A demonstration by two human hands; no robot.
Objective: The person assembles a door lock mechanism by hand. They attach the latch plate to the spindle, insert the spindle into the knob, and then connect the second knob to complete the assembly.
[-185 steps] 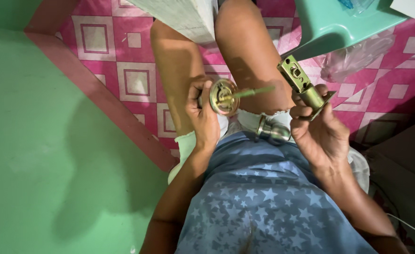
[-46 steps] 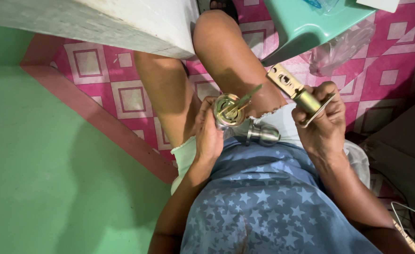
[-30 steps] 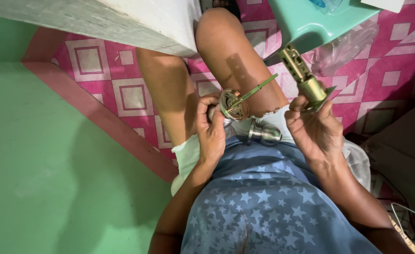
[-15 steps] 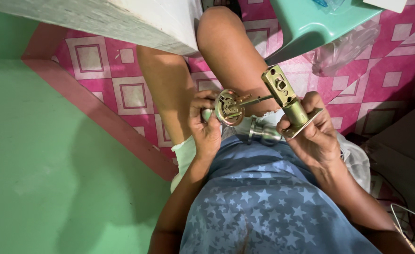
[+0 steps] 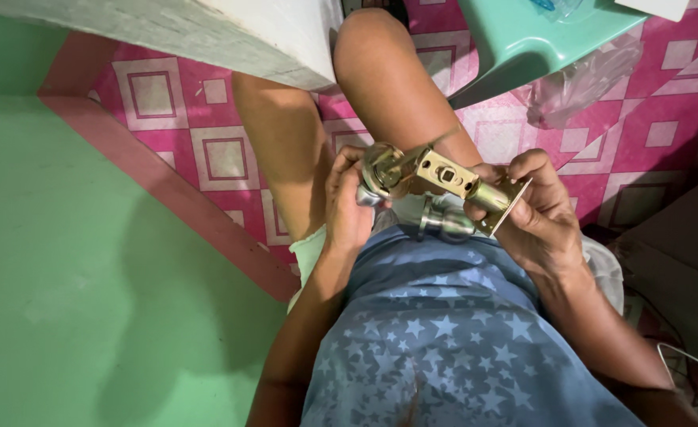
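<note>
The brass latch bolt, gripped by the right hand, has swung level, its long axis meeting the knob rose clasped by the left hand.

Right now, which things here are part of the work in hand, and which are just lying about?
In hand:
left hand holding brass knob part
right hand holding brass latch
silver knob on the lap

Lying about:
teal plastic stool
clear plastic bag

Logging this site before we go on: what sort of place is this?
Probably a home, at floor level: pink patterned floor tiles, a green painted wall and a teal plastic stool.
</note>
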